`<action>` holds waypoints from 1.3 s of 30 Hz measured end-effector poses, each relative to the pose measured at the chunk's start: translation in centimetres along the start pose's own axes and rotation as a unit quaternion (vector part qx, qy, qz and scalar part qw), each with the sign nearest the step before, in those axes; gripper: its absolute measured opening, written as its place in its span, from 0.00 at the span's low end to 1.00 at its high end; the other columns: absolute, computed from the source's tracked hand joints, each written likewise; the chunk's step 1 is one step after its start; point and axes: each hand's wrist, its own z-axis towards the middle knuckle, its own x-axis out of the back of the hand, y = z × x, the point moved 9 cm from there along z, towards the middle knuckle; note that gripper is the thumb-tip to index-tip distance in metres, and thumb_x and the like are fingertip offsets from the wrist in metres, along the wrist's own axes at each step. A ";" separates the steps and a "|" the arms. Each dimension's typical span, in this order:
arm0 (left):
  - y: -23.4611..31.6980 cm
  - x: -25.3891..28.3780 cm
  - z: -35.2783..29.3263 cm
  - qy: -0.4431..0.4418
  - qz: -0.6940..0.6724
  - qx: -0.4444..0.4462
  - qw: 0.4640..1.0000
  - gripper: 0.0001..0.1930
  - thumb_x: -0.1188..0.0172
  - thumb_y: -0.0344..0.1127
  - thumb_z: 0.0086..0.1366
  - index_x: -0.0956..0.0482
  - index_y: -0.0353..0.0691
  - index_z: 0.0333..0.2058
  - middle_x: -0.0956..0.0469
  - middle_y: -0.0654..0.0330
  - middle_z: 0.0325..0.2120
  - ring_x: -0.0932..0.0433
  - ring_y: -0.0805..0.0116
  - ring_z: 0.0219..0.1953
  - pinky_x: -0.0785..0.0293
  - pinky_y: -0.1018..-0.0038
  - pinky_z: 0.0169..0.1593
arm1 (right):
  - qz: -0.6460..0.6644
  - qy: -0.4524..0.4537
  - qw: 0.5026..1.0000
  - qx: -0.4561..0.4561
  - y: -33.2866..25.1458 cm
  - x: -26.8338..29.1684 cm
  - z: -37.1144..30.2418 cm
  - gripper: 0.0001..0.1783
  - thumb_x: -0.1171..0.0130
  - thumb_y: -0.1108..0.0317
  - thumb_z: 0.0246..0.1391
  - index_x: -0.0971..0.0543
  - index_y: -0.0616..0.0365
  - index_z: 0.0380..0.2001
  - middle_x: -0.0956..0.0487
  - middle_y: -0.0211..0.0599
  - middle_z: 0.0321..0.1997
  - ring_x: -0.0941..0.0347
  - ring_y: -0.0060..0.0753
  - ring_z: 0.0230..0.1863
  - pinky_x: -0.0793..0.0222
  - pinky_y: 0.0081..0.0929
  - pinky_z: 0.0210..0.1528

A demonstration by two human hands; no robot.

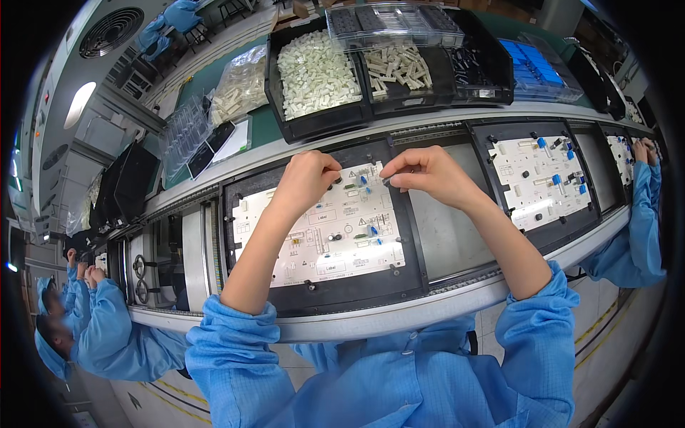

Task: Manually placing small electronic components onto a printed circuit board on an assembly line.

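A white circuit board (289, 258) lies in a black carrier frame (349, 291) on the line in front of me. It bears small blue, green and dark components. My left hand (307, 180) is over the board's far edge, thumb and fingers pinched together; what they hold, if anything, is hidden. A dark round component shows just below those fingertips. Across from it, my right hand (432, 173) hovers at the board's far right corner, also pinched. Something small and dark shows at its fingertips, too small to name. Both hands are apart from each other.
Black bins hold white connectors (317, 75), beige parts (396, 68) and dark parts (474, 71), with a clear tray (392, 25) on top. A second board (531, 192) sits in its carrier to the right. Blue-sleeved co-workers (635, 214) work on both sides.
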 end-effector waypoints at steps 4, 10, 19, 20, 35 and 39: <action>1.1 -0.5 -0.3 0.021 0.040 -0.061 0.997 0.07 0.39 0.28 0.53 0.18 0.32 0.31 0.20 0.53 0.26 0.22 0.60 0.30 0.26 0.70 0.36 | 0.007 -0.003 1.000 0.003 0.1 0.0 0.1 0.09 0.42 0.74 0.51 0.19 0.62 0.37 0.20 0.31 0.33 0.28 0.17 0.32 0.30 0.16 0.37; 1.5 -0.7 -1.2 0.055 0.065 -0.103 0.991 0.11 0.38 0.30 0.52 0.21 0.35 0.36 0.22 0.53 0.31 0.26 0.56 0.40 0.29 0.66 0.44 | 0.080 -0.018 0.997 -0.009 0.0 -0.6 0.1 0.08 0.44 0.74 0.53 0.19 0.62 0.36 0.20 0.32 0.35 0.27 0.18 0.31 0.30 0.16 0.37; 0.6 4.6 -4.3 0.207 -0.050 -0.088 0.973 0.14 0.38 0.33 0.55 0.24 0.38 0.41 0.23 0.58 0.35 0.25 0.64 0.35 0.29 0.72 0.40 | -0.032 -0.092 0.995 0.036 -0.7 -4.4 0.5 0.09 0.41 0.78 0.47 0.20 0.61 0.35 0.22 0.29 0.36 0.27 0.20 0.37 0.31 0.17 0.42; 0.1 5.2 -4.9 0.221 -0.068 -0.076 0.970 0.14 0.38 0.33 0.56 0.24 0.39 0.41 0.23 0.58 0.35 0.26 0.66 0.34 0.30 0.73 0.39 | -0.036 -0.098 0.994 0.032 -0.9 -5.0 0.6 0.09 0.41 0.78 0.47 0.20 0.61 0.35 0.22 0.29 0.36 0.27 0.20 0.37 0.31 0.17 0.42; -3.7 6.1 -6.2 0.279 -0.093 -0.054 0.954 0.08 0.40 0.34 0.55 0.23 0.37 0.33 0.25 0.56 0.30 0.28 0.56 0.41 0.31 0.64 0.45 | -0.242 -0.090 0.966 0.025 -2.8 -8.7 1.0 0.11 0.41 0.80 0.39 0.25 0.62 0.30 0.21 0.30 0.30 0.25 0.21 0.32 0.28 0.20 0.40; -3.6 6.1 -6.4 0.287 -0.099 -0.059 0.951 0.08 0.40 0.34 0.55 0.22 0.37 0.32 0.26 0.55 0.29 0.28 0.55 0.40 0.31 0.63 0.44 | -0.248 -0.089 0.964 0.035 -2.8 -8.6 0.9 0.11 0.41 0.81 0.39 0.25 0.62 0.30 0.21 0.30 0.30 0.24 0.22 0.33 0.28 0.19 0.41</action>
